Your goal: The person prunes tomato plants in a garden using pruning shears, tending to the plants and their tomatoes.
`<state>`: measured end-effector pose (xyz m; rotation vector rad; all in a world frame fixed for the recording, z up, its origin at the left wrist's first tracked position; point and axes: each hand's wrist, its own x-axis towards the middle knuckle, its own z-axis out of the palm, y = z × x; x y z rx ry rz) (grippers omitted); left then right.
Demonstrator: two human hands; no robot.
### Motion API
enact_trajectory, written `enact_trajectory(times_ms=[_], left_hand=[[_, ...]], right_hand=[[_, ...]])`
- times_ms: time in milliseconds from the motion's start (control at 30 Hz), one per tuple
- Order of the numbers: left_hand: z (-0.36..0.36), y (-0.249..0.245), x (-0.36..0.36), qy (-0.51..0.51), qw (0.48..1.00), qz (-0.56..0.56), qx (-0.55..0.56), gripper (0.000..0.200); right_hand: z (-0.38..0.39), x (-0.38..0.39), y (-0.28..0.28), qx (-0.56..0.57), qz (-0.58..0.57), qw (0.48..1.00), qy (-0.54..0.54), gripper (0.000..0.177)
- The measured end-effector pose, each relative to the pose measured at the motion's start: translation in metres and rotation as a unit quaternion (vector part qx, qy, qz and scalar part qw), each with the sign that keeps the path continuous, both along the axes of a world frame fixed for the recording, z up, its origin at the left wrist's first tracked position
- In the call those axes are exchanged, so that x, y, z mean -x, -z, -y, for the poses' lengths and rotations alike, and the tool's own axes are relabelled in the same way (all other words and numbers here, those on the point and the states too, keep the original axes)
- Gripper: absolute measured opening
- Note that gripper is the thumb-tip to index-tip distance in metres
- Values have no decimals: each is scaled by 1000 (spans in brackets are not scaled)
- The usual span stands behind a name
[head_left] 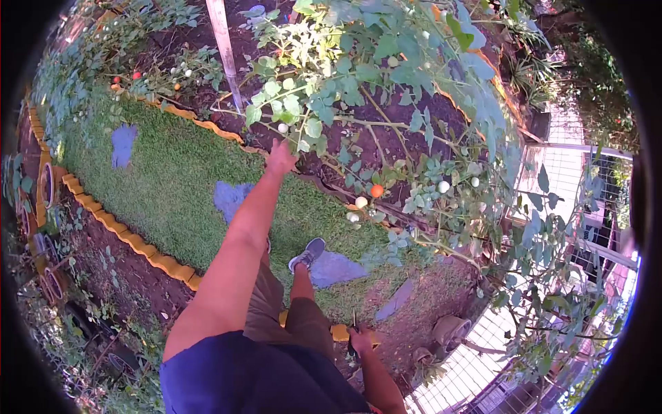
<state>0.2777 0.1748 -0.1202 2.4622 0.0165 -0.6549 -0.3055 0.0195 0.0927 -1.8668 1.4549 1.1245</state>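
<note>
Our left hand (281, 157): stretched out at full arm's length to the edge of the tomato plant (386, 76). The fingers sit in among leaves and stem, and we cannot tell whether they are open or closed on anything.
Nearest fruit: a pale green tomato (282, 127) hangs just above that hand, apart from it.
Our right hand (360, 340): down by our hip, fingers wrapped round a thin dark tool (354, 323) that is too small to identify.
Other fruit: an orange tomato (376, 190) with whitish ones beside it, lower on the plant, to the right of the reaching arm.
Ground: a grass strip (158, 172) with yellow edging (138, 243) and grey stepping stones (231, 196). Our shoe (307, 253) is on the grass.
Step in hand: we judge this to be a reach into the foliage, with the tool idle.
Next move calls for: a steady hold on the stem, and the tool brought up from well away.
</note>
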Motion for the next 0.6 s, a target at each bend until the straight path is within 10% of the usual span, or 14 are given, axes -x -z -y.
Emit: enact_trajectory(times_ms=[367,500,600], left_hand=[[-84,-51,24,77,977,-195,-29,71],[-114,-88,155,16,988,-22,-150,71],[-170,22,224,47,977,-203,-42,78]], right_hand=[[-13,-60,-19,-51,50,997,7,57],[9,-62,9,-85,76,993,-36,49],[15,-84,-7,-53,112,987,-107,42]])
